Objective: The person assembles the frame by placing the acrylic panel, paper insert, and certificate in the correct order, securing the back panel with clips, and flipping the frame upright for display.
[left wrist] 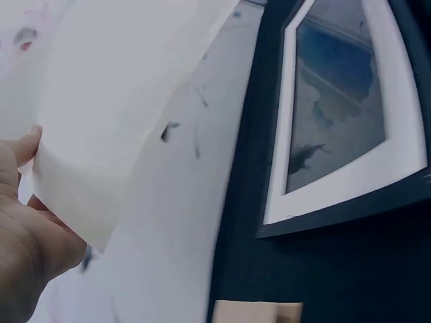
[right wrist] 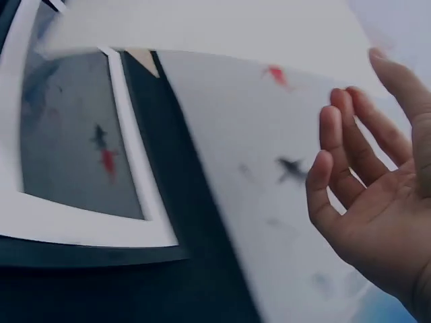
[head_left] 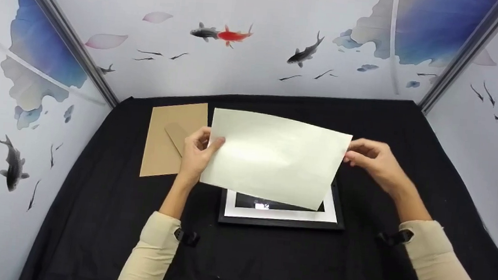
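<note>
A cream sheet of paper is held up in front of me, tilted and slightly bowed. My left hand grips its left edge, the thumb lying on the near face. At the right edge my right hand pinches the sheet lightly between thumb and fingertips; in the right wrist view the other fingers are loosely bent. Beneath the paper lies a black picture frame with a white mat around dark, reflecting glass. The sheet hides most of the frame in the head view.
A brown backing board with a stand leg lies on the black cloth to the left, partly behind my left hand. White panels printed with fish and petals enclose the table at the back and both sides.
</note>
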